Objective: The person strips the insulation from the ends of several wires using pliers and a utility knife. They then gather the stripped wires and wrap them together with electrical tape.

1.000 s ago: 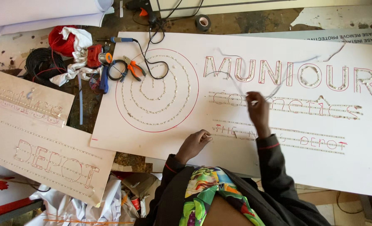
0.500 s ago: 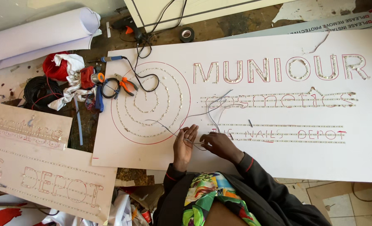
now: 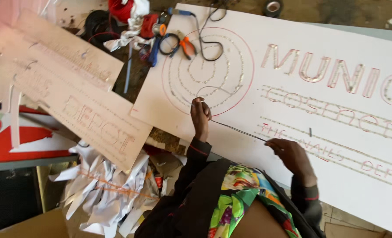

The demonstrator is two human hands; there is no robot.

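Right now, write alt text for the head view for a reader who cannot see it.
A person's left hand and right hand stretch a thin wire between them over a large white sign board with concentric rings and outlined letters. Orange-handled pliers and cables lie at its top edge; smaller boards lie left.

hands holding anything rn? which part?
A thin wire is stretched between both hands over the white sign board. The left hand pinches one end by the circle pattern; the right hand grips the other end.
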